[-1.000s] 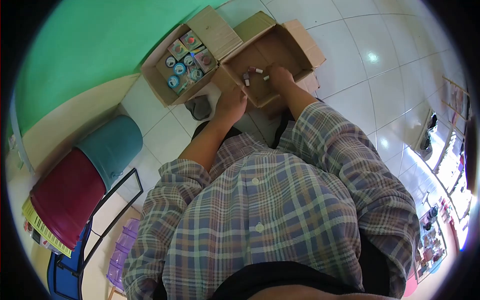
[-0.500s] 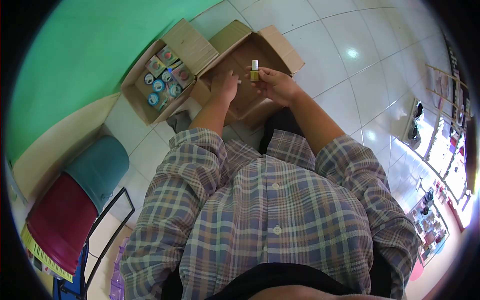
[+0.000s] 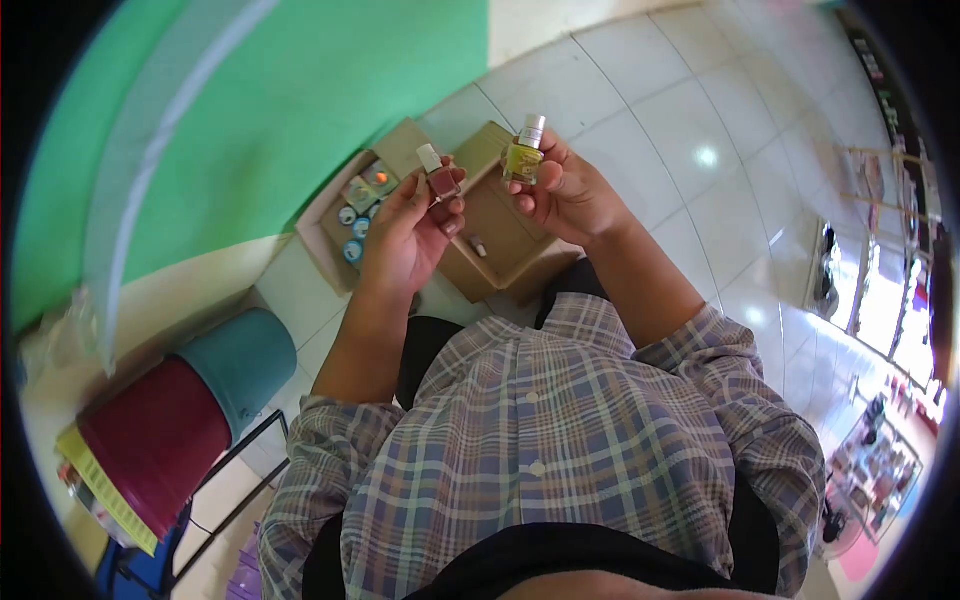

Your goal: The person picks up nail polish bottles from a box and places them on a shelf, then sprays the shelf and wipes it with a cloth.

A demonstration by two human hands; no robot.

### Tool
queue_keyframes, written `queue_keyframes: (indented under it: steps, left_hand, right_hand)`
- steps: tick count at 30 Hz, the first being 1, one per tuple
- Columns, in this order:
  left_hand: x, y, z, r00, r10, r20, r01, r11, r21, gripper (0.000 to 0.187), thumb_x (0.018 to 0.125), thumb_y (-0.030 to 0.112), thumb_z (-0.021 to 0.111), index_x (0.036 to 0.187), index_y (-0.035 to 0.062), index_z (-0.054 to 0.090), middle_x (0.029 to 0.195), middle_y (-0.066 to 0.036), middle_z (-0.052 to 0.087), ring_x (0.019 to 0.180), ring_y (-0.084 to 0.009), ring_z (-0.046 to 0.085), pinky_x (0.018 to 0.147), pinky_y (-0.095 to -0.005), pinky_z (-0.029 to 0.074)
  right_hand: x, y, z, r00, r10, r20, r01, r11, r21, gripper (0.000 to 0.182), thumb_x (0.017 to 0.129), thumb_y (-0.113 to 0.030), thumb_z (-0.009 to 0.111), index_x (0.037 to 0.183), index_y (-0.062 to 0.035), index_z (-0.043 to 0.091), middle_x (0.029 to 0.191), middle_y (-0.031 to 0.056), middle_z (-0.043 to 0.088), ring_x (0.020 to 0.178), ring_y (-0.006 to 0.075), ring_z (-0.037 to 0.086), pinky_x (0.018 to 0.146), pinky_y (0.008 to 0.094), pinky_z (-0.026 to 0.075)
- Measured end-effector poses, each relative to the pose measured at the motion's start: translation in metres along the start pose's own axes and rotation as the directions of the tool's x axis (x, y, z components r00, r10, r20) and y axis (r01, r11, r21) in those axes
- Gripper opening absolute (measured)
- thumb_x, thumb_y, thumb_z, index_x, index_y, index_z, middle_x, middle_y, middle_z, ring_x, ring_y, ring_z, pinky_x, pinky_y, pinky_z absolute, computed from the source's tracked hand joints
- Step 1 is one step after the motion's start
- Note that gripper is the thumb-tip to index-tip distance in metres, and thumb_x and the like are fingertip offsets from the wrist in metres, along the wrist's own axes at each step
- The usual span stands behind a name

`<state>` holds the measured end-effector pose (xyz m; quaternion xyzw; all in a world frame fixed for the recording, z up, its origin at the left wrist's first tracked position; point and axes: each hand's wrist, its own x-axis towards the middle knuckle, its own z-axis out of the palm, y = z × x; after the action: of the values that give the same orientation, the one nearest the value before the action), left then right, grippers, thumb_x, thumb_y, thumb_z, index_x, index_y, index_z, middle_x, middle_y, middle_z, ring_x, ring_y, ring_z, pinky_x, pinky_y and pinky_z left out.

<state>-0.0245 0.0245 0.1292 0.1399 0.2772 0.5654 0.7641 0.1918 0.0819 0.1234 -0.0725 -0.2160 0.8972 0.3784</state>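
My left hand (image 3: 418,228) grips a dusty-pink nail polish bottle (image 3: 443,181) with a white cap, tilted slightly. To its right, my right hand (image 3: 575,195) holds up a yellow-green nail polish bottle (image 3: 523,164), also white-capped, between thumb and fingers. Both bottles are raised above an open cardboard box (image 3: 510,215). Inside that box, near its lower corner, lies another small bottle (image 3: 478,246) with a pale cap. A second cardboard box (image 3: 322,222) stands on the left, holding several blue-and-white round containers (image 3: 354,251) and small packages (image 3: 378,177), partly hidden by my left hand.
A green wall (image 3: 330,80) rises beyond the boxes. Teal (image 3: 245,365) and dark red (image 3: 155,430) tubs sit at lower left, beside a black metal frame (image 3: 235,480). White floor tiles (image 3: 690,180) stretch to the right, toward display shelves (image 3: 875,470).
My left hand has come up out of the open box with the pink bottle. My right hand has lifted the yellow-green bottle nearer the camera. The view has shifted, showing more wall.
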Motion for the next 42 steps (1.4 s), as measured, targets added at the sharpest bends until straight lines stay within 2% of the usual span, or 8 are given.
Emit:
queue_keyframes:
  steps: [8, 11, 15, 19, 21, 26, 34, 42]
  left_hand:
    - [-0.061, 0.049, 0.084, 0.902, 0.395, 0.176, -0.427, 0.878, 0.216, 0.037, 0.102, 0.024, 0.048, 0.130, -0.0018, 0.050, 0.108, -0.011, 0.064, 0.083, -0.0150, 0.061, 0.074, -0.0271, 0.048]
    - [-0.090, 0.039, 0.080, 0.857, 0.486, 0.172, -0.509, 0.849, 0.141, 0.041, 0.102, 0.028, 0.049, 0.130, -0.0018, 0.048, 0.111, -0.008, 0.061, 0.093, -0.0169, 0.061, 0.084, -0.0305, 0.053]
    - [-0.130, 0.028, 0.077, 0.808, 0.575, 0.133, -0.589, 0.771, 0.244, 0.041, 0.102, 0.028, 0.049, 0.129, -0.0037, 0.051, 0.118, -0.011, 0.056, 0.093, -0.0156, 0.058, 0.073, -0.0289, 0.049]
    - [-0.183, 0.070, 0.087, 0.713, 0.701, -0.007, -0.661, 0.675, 0.327, 0.039, 0.101, 0.020, 0.052, 0.131, -0.0052, 0.052, 0.115, -0.010, 0.056, 0.087, -0.0138, 0.056, 0.069, -0.0268, 0.046]
    - [-0.185, 0.075, 0.099, 0.590, 0.808, 0.012, -0.618, 0.442, 0.650, 0.041, 0.098, 0.014, 0.056, 0.134, -0.0062, 0.050, 0.115, -0.010, 0.056, 0.083, -0.0127, 0.056, 0.069, -0.0245, 0.045]
    - [-0.148, 0.116, 0.165, 0.572, 0.800, 0.182, -0.615, 0.271, 0.741, 0.043, 0.096, 0.015, 0.060, 0.133, -0.0062, 0.051, 0.108, -0.008, 0.061, 0.080, -0.0109, 0.058, 0.070, -0.0231, 0.045]
    - [-0.064, 0.165, 0.252, 0.340, 0.882, 0.327, -0.623, -0.049, 0.781, 0.035, 0.101, 0.019, 0.052, 0.126, -0.0053, 0.053, 0.104, -0.009, 0.066, 0.088, -0.0119, 0.064, 0.073, -0.0257, 0.048]
    - [-0.041, 0.184, 0.253, 0.155, 0.904, 0.398, -0.162, -0.375, 0.913, 0.028, 0.101, 0.014, 0.048, 0.123, -0.0023, 0.055, 0.101, -0.014, 0.060, 0.073, -0.0159, 0.065, 0.066, -0.0283, 0.050]
  right_hand:
    - [0.040, -0.026, 0.120, 0.974, 0.140, 0.176, -0.061, 0.918, -0.391, 0.034, 0.083, -0.001, 0.073, 0.109, -0.0044, 0.051, 0.102, 0.0112, 0.064, 0.087, 0.0176, 0.065, 0.076, 0.0294, 0.056]
    - [0.037, -0.018, 0.154, 0.966, 0.036, 0.256, 0.145, 0.746, -0.650, 0.032, 0.082, 0.002, 0.073, 0.105, -0.0019, 0.052, 0.100, 0.0109, 0.065, 0.094, 0.0175, 0.064, 0.081, 0.0317, 0.055]
    - [0.040, 0.000, 0.169, 0.885, 0.265, 0.382, -0.029, 0.851, -0.524, 0.028, 0.085, 0.007, 0.067, 0.107, -0.0004, 0.050, 0.100, 0.0119, 0.063, 0.096, 0.0211, 0.066, 0.083, 0.0352, 0.057]
    - [0.073, 0.038, 0.217, 0.854, 0.338, 0.396, 0.039, 0.717, -0.696, 0.029, 0.085, 0.006, 0.068, 0.106, -0.0007, 0.050, 0.101, 0.0105, 0.061, 0.094, 0.0181, 0.066, 0.081, 0.0309, 0.056]
    - [0.071, 0.033, 0.234, 0.861, 0.292, 0.416, 0.076, 0.736, -0.673, 0.029, 0.085, 0.004, 0.070, 0.106, -0.0010, 0.051, 0.100, 0.0089, 0.062, 0.091, 0.0151, 0.065, 0.079, 0.0278, 0.055]
    - [0.076, -0.043, 0.268, 0.819, 0.166, 0.549, 0.268, 0.736, -0.622, 0.028, 0.085, 0.002, 0.070, 0.107, 0.0001, 0.054, 0.098, 0.0084, 0.065, 0.089, 0.0138, 0.065, 0.075, 0.0283, 0.055]
    - [0.134, -0.151, 0.313, 0.812, -0.157, 0.562, 0.583, 0.183, -0.791, 0.027, 0.086, -0.015, 0.073, 0.104, 0.0022, 0.063, 0.094, 0.0074, 0.067, 0.081, 0.0121, 0.067, 0.065, 0.0260, 0.052]
    - [0.148, -0.155, 0.315, 0.762, -0.185, 0.621, 0.571, -0.260, -0.778, 0.030, 0.086, -0.018, 0.071, 0.109, 0.0005, 0.065, 0.099, 0.0118, 0.072, 0.086, 0.0205, 0.068, 0.075, 0.0337, 0.053]
